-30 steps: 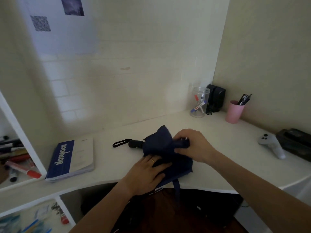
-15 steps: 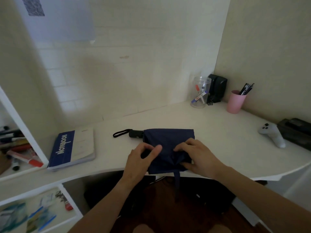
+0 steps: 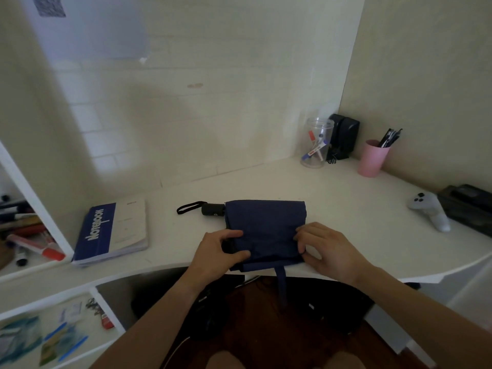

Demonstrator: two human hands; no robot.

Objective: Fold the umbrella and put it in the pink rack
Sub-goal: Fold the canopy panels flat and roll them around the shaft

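On a white corner desk (image 3: 346, 198), the left hand's (image 3: 213, 251) fingers pinch the near left edge of the navy umbrella (image 3: 266, 225); the right hand's (image 3: 330, 251) curled fingers pinch its near right edge. Half a second ago both hands sat closer together on bunched cloth; the canopy now lies flatter. A pink cup (image 3: 371, 159) stands well beyond the umbrella, to its right.

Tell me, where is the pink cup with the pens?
In the head view, the pink plastic cup stands far right at the back of the white desk, against the wall, beside the black box-shaped device and the clear plastic jar.
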